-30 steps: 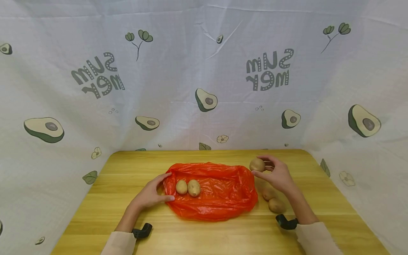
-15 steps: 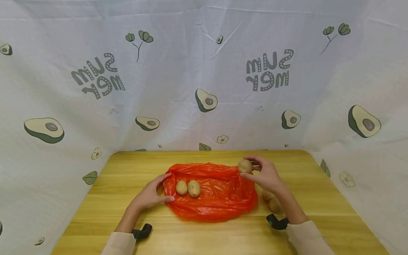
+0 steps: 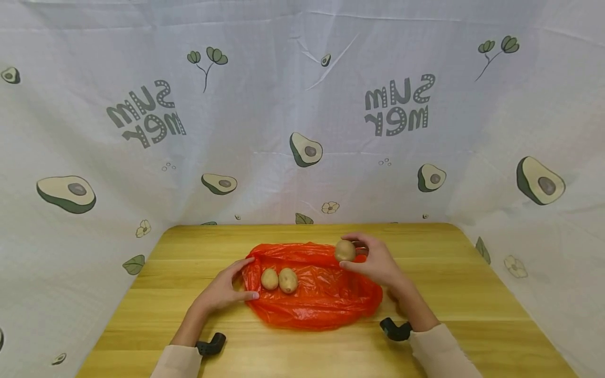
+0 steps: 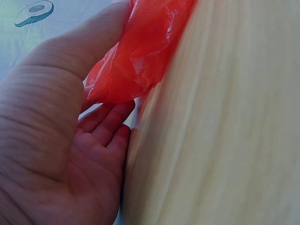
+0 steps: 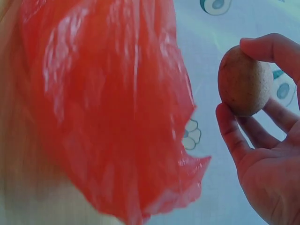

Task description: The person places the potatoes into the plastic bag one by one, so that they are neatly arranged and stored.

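Observation:
A red plastic bag lies with its mouth spread on the wooden table. Two potatoes, one oval and one smaller, rest side by side in its left part. My left hand holds the bag's left end, thumb at the front rim and fingers at the back rim. In the left wrist view the thumb lies against the red plastic, with the other fingers under it. My right hand grips a third potato between thumb and fingertips, above the bag's back right rim.
The wooden table runs back to a white cloth printed with avocados, which also hangs at both sides. Each wrist carries a black mount, one on the left and one on the right.
My right hand has carried its potato leftward, from beside the bag to over its right part. The potatoes on the table at right have become hidden behind my right forearm. My left hand stays put.

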The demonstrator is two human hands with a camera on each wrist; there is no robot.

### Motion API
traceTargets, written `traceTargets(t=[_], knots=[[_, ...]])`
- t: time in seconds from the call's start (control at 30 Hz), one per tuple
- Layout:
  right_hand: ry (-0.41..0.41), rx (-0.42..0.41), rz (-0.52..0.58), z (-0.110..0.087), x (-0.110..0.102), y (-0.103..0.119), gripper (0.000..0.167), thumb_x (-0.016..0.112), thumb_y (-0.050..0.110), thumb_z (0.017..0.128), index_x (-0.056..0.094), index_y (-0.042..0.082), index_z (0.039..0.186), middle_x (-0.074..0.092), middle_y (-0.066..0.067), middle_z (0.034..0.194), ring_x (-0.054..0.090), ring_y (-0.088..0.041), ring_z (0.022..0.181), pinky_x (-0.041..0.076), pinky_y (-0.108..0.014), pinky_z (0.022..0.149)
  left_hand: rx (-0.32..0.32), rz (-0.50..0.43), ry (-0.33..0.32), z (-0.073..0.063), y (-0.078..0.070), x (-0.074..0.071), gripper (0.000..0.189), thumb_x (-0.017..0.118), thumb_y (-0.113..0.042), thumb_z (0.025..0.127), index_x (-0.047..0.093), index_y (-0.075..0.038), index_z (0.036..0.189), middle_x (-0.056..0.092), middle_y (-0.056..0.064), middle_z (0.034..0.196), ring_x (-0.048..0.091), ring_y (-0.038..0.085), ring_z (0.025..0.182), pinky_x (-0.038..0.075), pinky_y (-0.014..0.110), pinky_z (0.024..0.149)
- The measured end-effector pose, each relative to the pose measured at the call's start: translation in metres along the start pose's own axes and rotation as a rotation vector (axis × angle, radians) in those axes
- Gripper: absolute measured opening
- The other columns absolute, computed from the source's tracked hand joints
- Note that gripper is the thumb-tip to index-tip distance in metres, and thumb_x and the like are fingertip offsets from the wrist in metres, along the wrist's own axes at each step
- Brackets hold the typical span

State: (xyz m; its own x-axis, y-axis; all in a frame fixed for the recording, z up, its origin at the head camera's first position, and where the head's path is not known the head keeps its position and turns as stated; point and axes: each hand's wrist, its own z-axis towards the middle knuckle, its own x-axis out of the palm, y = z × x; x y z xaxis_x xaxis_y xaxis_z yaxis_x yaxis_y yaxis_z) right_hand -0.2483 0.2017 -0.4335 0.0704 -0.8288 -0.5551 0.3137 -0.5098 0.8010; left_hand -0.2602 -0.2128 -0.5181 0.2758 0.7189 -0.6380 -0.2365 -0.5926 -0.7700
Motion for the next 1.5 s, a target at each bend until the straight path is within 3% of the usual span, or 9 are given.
traceTargets(t=[0.37,0.67,0.97,1.2,1.5], knots=[[0.057,-0.016,0.07,0.007,0.027,0.003,0.057,0.088,0.014,0.082,0.061,0.007,0.132,0.064,-0.017,0.132,0.066,-0.038,0.115,0.056,-0.06,0.098,-0.008,-0.003,0.001,-0.001,-0.001,-0.001,0.096,0.088,-0.047,0.078,0.042,-0.021,0.158,0.037,0.014,0.165,0.032,0.042,0.153,0.029,0.063,0.122],[0.095,0.002,0.074,0.015,0.046,0.012,0.054,0.088,0.016,0.082,0.063,0.011,0.13,0.065,-0.013,0.13,0.065,-0.034,0.116,0.058,-0.054,0.096,0.012,-0.001,-0.002,0.001,-0.003,-0.005,0.096,0.088,-0.047,0.078,0.042,-0.021,0.158,0.038,0.014,0.165,0.032,0.042,0.153,0.028,0.063,0.123],[0.136,0.035,0.078,0.017,0.063,0.004,0.051,0.087,0.014,0.081,0.065,0.017,0.127,0.065,-0.007,0.127,0.066,-0.029,0.113,0.061,-0.044,0.091,0.011,-0.006,0.001,-0.001,-0.001,-0.002,0.096,0.088,-0.047,0.078,0.042,-0.022,0.158,0.037,0.013,0.165,0.033,0.041,0.153,0.028,0.063,0.123],[0.169,-0.013,0.065,0.017,0.071,0.001,0.051,0.086,0.013,0.081,0.065,0.012,0.127,0.066,-0.01,0.128,0.066,-0.03,0.111,0.06,-0.048,0.093,0.013,-0.015,-0.006,-0.001,-0.002,-0.002,0.095,0.089,-0.045,0.077,0.043,-0.022,0.157,0.038,0.014,0.165,0.033,0.041,0.153,0.027,0.063,0.123],[0.204,0.003,0.041,0.014,0.083,-0.001,0.05,0.086,0.013,0.082,0.065,0.012,0.127,0.065,-0.008,0.126,0.064,-0.025,0.107,0.06,-0.041,0.091,0.009,-0.013,0.002,-0.001,-0.002,-0.001,0.096,0.088,-0.046,0.077,0.042,-0.023,0.158,0.038,0.013,0.165,0.033,0.041,0.153,0.027,0.063,0.123]])
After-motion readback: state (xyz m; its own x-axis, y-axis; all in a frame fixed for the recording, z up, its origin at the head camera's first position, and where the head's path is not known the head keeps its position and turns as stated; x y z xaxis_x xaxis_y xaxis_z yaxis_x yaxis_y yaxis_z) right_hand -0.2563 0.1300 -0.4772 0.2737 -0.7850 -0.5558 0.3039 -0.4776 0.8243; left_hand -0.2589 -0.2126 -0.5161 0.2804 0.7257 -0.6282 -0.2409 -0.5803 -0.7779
